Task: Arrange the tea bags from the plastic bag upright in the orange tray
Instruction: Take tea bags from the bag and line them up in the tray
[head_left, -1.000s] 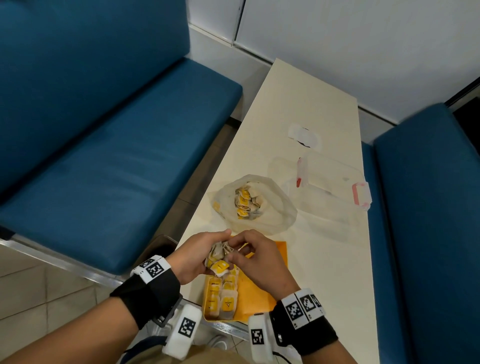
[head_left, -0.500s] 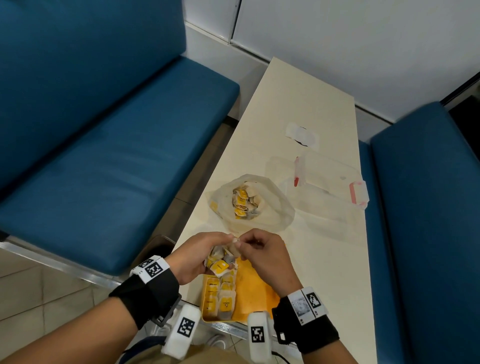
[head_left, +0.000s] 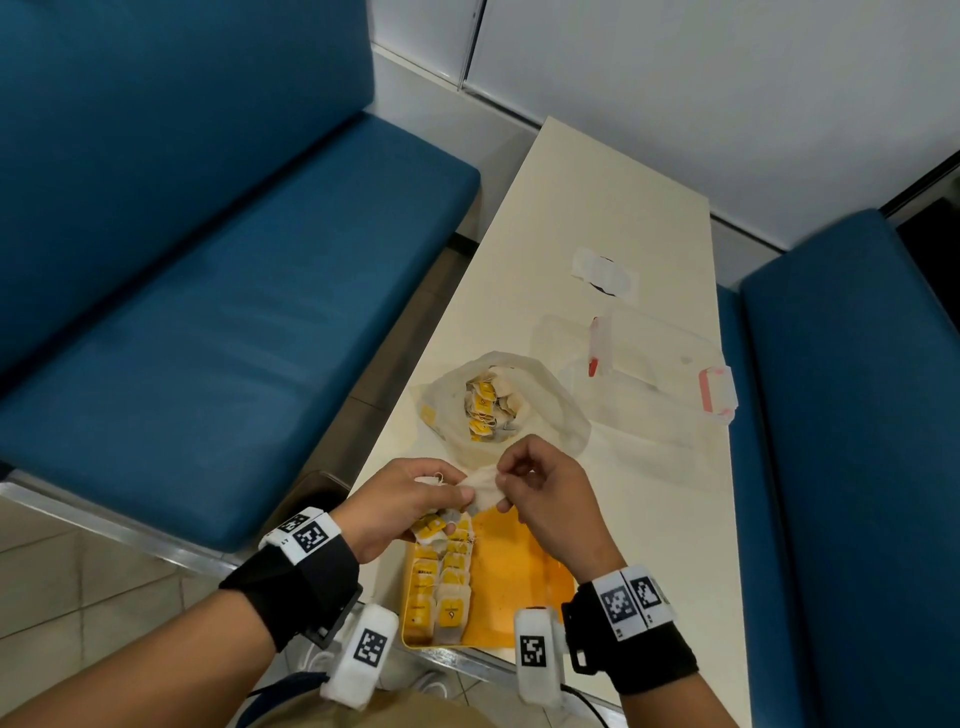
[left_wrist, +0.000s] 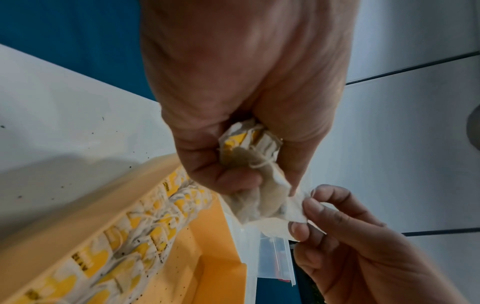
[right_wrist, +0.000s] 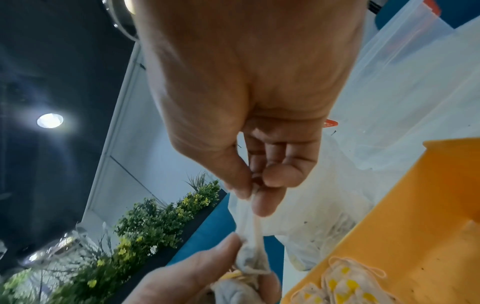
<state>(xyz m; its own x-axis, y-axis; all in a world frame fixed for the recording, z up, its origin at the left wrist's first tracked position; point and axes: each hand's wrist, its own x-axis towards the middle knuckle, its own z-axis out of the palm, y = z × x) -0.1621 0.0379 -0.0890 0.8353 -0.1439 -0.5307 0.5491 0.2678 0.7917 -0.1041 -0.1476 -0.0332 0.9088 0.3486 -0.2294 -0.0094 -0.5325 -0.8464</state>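
— From overhead, what's going on?

— The left hand (head_left: 402, 506) is clutching a small bunch of tea bags (head_left: 441, 525) over the near end of the orange tray (head_left: 524, 587). The right hand (head_left: 540, 493) is pinching one pale tea bag (head_left: 483, 493) and drawing it away from the bunch. A second ago both hands were bunched close over the clump; now that bag is stretching out between them, so it's coming free.

— And the rest?

— A row is already standing along the tray's left side; more are sitting in the plastic bag (head_left: 561, 421) just beyond, on the table (head_left: 597, 208).

— The left wrist camera?

— Fingers are curling tight round the bunch (left_wrist: 249, 144), with the pulled bag (left_wrist: 262, 205) trailing down to the other hand's fingertips (left_wrist: 309, 207).

— The right wrist camera?

— Thumb and forefinger are nipping the bag's edge (right_wrist: 253, 224). It's blurry, so I can't tell whether its string is snagged on the others.

— Meaning?

— I'd guess this one is going upright into the row next, with plenty remaining.
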